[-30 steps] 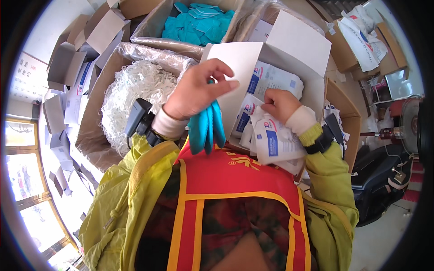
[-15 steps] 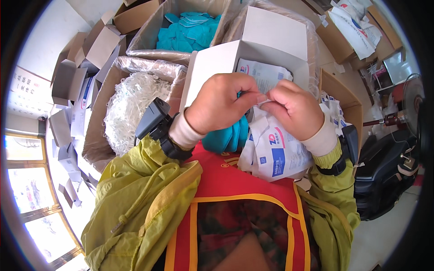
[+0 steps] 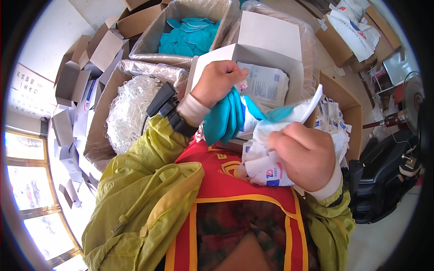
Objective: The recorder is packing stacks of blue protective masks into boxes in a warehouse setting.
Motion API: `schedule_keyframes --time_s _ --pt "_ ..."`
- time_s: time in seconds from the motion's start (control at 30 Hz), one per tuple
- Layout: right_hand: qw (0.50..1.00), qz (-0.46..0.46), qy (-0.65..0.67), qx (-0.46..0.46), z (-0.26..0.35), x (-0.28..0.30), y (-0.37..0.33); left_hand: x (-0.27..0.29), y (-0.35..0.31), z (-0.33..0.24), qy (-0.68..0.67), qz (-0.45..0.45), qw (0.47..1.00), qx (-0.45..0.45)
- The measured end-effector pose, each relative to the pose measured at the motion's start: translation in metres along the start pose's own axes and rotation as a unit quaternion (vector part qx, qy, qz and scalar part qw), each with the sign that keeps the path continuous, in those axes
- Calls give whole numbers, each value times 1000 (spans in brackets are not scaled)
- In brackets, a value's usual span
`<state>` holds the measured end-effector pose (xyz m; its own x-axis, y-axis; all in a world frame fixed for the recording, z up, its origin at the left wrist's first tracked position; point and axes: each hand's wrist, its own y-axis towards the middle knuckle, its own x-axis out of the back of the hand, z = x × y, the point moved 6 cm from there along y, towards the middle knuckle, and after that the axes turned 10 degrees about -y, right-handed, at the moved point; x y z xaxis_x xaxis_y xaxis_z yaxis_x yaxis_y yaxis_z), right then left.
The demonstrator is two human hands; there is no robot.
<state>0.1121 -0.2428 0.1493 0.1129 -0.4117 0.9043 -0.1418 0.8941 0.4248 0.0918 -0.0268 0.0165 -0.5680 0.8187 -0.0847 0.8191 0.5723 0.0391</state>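
My left hand [image 3: 219, 82] is closed, thumb and finger pinching the edge of a white paper wrapper with blue and pink print. Below it hangs a bunch of teal folded masks [image 3: 224, 118]; how they are held is hidden. My right hand [image 3: 309, 156] is closed around the white wrapper [image 3: 294, 118], which is peeled open. Part of a teal mask [image 3: 269, 114] shows between its layers, between my hands. Under my right hand, more printed wrappers [image 3: 264, 169] lie bunched against the red apron [image 3: 217, 180].
Ahead stands an open white carton [image 3: 270, 34] with sealed packets [image 3: 264, 83]. Lined cartons hold teal masks [image 3: 192, 36] and tangled white loops [image 3: 131, 113]. A carton [image 3: 350, 99] at right holds printed wrappers [image 3: 332, 115]. Opened boxes [image 3: 72, 86] pile up at far left.
My hands have moved apart, the right one down and to the right, the left slightly up. The wrapper between them has been pulled open, and teal material now shows inside.
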Motion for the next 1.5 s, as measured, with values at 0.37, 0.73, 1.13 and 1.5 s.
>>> schedule_keyframes --time_s 0.37,0.73,1.13,1.5 --pt "981 -79 65 -168 -43 -1 -25 -12 -44 -69 330 74 903 -267" --pt "996 -49 -42 -66 -13 -3 -19 -62 -71 -72 286 208 905 -238" --pt "812 -232 254 -471 -142 27 -183 16 -41 -64 -218 -12 970 -107" --pt "673 -238 48 -698 -442 -17 -481 -12 -19 -49 -67 18 998 7"
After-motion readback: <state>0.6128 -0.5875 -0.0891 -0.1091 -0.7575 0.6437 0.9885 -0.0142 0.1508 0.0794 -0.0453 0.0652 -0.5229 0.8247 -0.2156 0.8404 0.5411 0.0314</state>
